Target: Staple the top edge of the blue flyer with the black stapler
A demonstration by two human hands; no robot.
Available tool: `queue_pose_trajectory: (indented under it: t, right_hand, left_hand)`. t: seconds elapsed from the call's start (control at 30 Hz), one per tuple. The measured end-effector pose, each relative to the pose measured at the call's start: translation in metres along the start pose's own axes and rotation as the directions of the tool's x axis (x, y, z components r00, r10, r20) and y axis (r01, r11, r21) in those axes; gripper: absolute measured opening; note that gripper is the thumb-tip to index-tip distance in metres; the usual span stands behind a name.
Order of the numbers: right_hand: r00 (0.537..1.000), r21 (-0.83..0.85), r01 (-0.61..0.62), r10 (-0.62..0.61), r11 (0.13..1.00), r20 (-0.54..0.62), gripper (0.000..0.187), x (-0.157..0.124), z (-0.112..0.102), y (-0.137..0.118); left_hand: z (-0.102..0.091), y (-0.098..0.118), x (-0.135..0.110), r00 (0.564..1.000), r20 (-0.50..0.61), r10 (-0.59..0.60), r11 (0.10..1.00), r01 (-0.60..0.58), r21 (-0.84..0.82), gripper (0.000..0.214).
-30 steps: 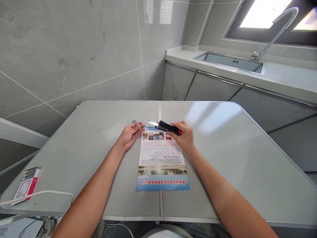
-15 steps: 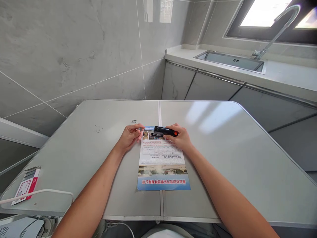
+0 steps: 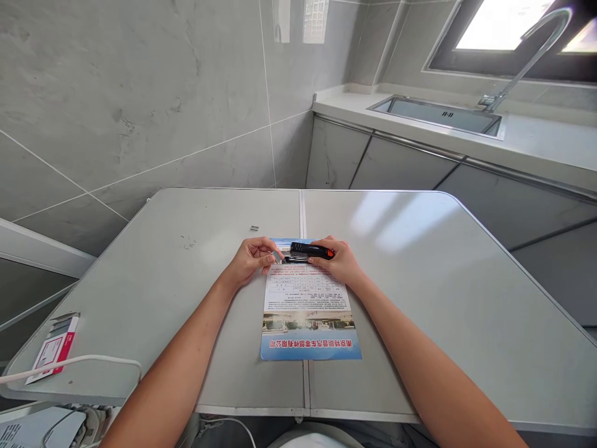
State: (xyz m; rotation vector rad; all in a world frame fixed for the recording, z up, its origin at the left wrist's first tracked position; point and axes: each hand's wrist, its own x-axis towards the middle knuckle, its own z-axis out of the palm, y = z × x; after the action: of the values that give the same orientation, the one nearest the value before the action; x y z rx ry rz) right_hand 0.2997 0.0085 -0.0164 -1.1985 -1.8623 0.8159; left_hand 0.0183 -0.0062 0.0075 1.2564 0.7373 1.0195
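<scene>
A printed leaflet [image 3: 308, 305] lies flat across the middle seam of the grey folding table [image 3: 420, 267]. My right hand [image 3: 339, 261] is closed round a black stapler with a red end [image 3: 310, 251], held low over the leaflet's far edge. My left hand [image 3: 252, 260] pinches a small silvery strip [image 3: 277, 256], probably staples, at the stapler's open front end. A few loose staples [image 3: 254, 228] lie on the table beyond my left hand.
A small red and white box [image 3: 55, 348] and a white cable [image 3: 69, 364] sit at the table's near left corner. A tiled wall stands behind the table. A counter with a steel sink [image 3: 436, 114] and tap [image 3: 527, 59] runs along the right.
My right hand has lowered the stapler from a raised tilt to level over the leaflet. My left hand, lying loosely open before, has closed on the silvery strip and moved to the stapler's front.
</scene>
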Motion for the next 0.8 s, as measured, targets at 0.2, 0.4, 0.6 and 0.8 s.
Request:
queue_pose_trajectory:
  t: [0.2,0.4,0.6,0.8]
  right_hand:
    - [1.000,-0.047,0.021,-0.021,0.999,0.003,0.034,0.000,0.000,0.003]
    - [0.975,-0.133,0.197,-0.208,0.971,-0.075,0.031,-0.001,-0.005,-0.017]
    - [0.877,-0.143,0.464,-0.476,0.874,-0.065,0.016,-0.011,0.002,-0.040]
    - [0.826,-0.121,0.563,-0.558,0.818,0.076,0.012,-0.016,0.015,-0.042]
  left_hand:
    - [0.002,0.000,-0.002,0.999,-0.019,0.039,0.999,-0.039,0.013,0.028]
    - [0.001,-0.003,-0.003,0.999,0.010,-0.036,0.999,0.036,-0.011,0.033]
    - [0.005,-0.003,-0.004,1.000,-0.012,-0.005,0.996,0.006,0.084,0.032]
    - [0.008,-0.005,-0.004,1.000,-0.002,0.020,0.987,-0.019,0.160,0.032]
